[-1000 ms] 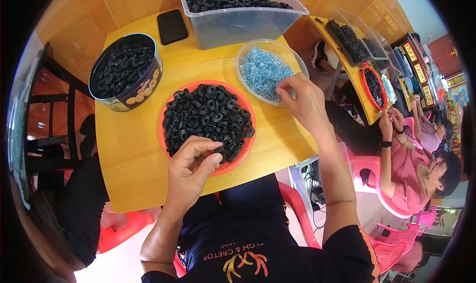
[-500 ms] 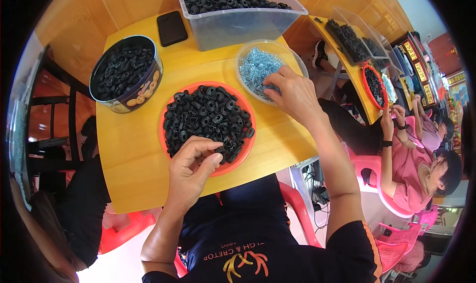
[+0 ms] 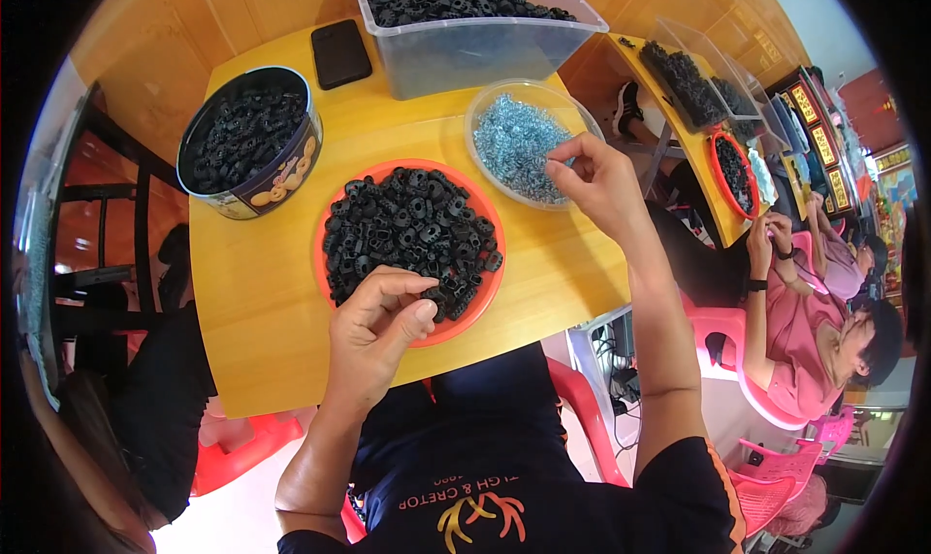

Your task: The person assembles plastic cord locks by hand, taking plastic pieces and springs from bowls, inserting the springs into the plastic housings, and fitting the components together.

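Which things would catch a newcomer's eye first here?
Probably the orange dish heaped with black parts, central on the yellow table, the left hand over its near edge. Then the pale-blue pieces in a clear tub, farther right, the right hand at its rim.

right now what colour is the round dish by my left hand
Orange-red: the round dish shows best in the head view.

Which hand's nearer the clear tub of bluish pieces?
Right: the right hand is at the right side of the clear tub; the left hand is farther off, over the near side of the orange bowl.
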`<state>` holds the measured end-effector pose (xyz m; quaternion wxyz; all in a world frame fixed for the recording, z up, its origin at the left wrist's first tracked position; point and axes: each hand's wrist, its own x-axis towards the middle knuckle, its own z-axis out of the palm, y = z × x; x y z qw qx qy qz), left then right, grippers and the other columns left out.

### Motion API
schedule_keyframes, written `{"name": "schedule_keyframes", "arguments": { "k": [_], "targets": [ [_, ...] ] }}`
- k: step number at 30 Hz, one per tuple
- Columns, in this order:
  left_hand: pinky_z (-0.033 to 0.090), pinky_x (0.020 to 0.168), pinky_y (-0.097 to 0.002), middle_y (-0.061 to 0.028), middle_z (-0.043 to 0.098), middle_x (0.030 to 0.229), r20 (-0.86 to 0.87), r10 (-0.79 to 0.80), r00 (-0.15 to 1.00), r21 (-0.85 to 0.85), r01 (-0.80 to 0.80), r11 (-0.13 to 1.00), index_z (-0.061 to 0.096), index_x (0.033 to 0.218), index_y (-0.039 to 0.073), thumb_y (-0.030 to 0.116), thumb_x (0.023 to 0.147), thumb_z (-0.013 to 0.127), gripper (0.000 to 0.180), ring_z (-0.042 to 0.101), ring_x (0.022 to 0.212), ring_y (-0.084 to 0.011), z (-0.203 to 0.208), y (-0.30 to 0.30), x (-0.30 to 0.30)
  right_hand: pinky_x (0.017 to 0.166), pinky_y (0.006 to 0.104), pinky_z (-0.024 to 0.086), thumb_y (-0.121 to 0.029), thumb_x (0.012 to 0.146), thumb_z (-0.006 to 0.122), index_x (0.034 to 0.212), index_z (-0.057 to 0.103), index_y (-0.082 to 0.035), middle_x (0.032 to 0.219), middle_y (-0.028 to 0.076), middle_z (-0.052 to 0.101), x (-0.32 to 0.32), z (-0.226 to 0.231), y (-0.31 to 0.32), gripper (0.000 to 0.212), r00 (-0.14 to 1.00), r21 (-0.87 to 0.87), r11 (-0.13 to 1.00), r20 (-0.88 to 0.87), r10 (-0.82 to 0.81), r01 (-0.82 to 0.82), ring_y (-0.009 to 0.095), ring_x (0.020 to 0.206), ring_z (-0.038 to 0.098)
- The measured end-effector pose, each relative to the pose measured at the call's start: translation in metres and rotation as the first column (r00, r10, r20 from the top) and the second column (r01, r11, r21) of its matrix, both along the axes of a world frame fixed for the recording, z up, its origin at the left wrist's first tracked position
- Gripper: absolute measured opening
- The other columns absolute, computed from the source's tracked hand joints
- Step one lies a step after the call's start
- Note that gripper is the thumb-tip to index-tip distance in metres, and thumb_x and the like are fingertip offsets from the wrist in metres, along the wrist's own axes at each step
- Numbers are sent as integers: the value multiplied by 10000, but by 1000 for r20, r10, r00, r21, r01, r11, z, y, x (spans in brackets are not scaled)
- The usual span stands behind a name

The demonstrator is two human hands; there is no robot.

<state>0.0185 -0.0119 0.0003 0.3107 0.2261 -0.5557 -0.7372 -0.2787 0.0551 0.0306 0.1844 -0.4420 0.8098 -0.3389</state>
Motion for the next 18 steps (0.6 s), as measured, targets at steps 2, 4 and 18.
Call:
{"name": "schedule_keyframes", "arguments": {
  "k": [2, 4, 18],
  "targets": [
    [492, 671, -226, -44, 596, 943, -21, -3, 1000, 29, 3, 1000, 628, 1069, -1, 2, 909, 616, 161, 585, 757, -88, 1, 0, -2, 678, 204, 436, -94, 875, 692, 947, 633, -19, 868, -12, 631, -2, -7, 3, 120, 973, -173, 985, 229, 22, 18, 39, 771, 550],
    [495, 672, -230, -44, 608, 920, -35, 8, 999, 58, -6, 998, 622, 1076, 2, 7, 918, 603, 160, 586, 752, -91, 1, -1, -3, 676, 194, 438, -87, 874, 688, 941, 632, -15, 862, -24, 627, 9, -4, 3, 114, 950, -237, 972, 303, 77, -3, 28, 760, 553],
    [516, 699, -252, -88, 650, 1007, -266, -1, 964, 334, 93, 938, 595, 1109, 5, 64, 946, 595, 173, 619, 789, -122, -1, 5, -17, 650, 208, 431, -15, 866, 664, 957, 606, -17, 825, -29, 564, 93, 15, 13, 108, 760, -490, 810, 378, 530, -321, 21, 695, 509]
  ]
}}
